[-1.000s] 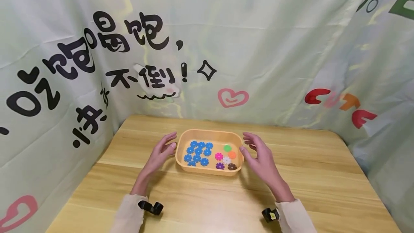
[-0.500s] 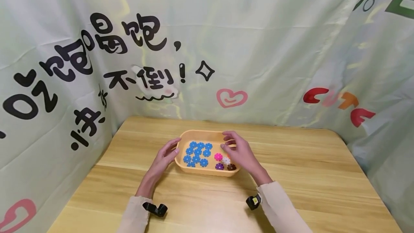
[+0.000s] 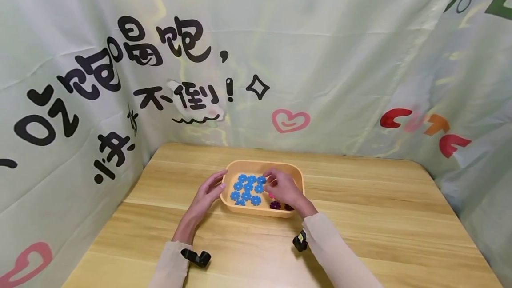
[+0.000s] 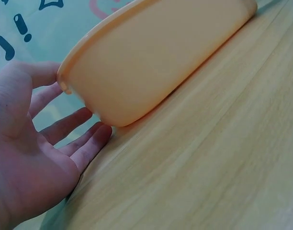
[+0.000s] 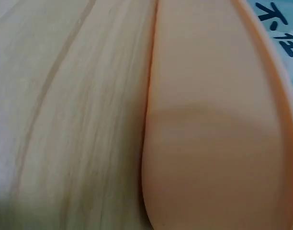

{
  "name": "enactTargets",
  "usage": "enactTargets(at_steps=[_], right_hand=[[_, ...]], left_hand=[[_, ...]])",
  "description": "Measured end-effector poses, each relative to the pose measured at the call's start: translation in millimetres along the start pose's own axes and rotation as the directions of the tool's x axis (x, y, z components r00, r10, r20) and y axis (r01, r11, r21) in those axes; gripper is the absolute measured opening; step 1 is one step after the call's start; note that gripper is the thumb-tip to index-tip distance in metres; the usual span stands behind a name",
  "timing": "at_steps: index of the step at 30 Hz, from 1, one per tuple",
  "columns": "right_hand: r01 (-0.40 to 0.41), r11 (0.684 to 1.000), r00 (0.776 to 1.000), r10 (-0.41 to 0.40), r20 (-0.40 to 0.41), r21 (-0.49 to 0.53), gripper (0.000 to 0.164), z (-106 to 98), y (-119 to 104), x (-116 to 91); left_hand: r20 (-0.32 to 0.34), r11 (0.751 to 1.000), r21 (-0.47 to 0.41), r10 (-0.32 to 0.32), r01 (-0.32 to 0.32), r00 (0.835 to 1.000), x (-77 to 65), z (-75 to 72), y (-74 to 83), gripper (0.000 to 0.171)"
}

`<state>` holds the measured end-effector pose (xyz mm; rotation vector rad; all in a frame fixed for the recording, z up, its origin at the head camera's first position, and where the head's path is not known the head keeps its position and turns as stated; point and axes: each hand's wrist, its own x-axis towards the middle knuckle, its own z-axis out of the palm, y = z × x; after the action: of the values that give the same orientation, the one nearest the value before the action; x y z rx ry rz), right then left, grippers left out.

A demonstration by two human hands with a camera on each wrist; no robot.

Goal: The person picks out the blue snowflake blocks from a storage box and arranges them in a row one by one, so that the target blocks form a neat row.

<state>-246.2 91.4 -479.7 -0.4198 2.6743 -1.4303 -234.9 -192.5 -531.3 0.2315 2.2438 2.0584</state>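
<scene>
An orange plastic tray (image 3: pixel 262 211) sits on the table, holding flat, notched round plastic pieces. Several blue snowflake discs (image 3: pixel 248 187) lie in its left half. On the right, a dark purple disc (image 3: pixel 275 205) shows, while others are mostly hidden under my right hand (image 3: pixel 284 187). That hand is over the tray with loosely bent fingers, its fingertips at the right edge of the blue group. My left hand (image 3: pixel 207 194) rests against the tray's left end, fingers spread; in the left wrist view, its fingertips touch the outer wall (image 4: pixel 137 72). The right wrist view shows only the tray's side (image 5: pixel 208 120), not the hand.
The wooden table (image 3: pixel 380 217) stretches around the tray on all sides. Behind it hangs a pale printed curtain (image 3: pixel 340 79) with black characters and coloured letters. A black wrist camera (image 3: pixel 196 258) sits on the left cuff, another (image 3: pixel 300 240) on the right.
My right hand has moved left from the tray's right end, across the coloured discs to the blue ones. My left hand has come against the tray's left end and stays there.
</scene>
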Motion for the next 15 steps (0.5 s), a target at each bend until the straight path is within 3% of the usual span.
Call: enactTargets(at_steps=[10, 15], right_hand=[[0.040, 0.994, 0.994, -0.029, 0.107, -0.098, 0.025, 12, 7, 10], [0.049, 0.984, 0.992, -0.029, 0.120, -0.169, 0.026, 17, 6, 14]], left_hand=[[0.000, 1.000, -0.009, 0.015, -0.015, 1.000, -0.2, 0.2, -3.4, 0.043], [-0.011, 1.000, -0.009, 0.011, -0.011, 1.000, -0.1, 0.3, -2.3, 0.042]])
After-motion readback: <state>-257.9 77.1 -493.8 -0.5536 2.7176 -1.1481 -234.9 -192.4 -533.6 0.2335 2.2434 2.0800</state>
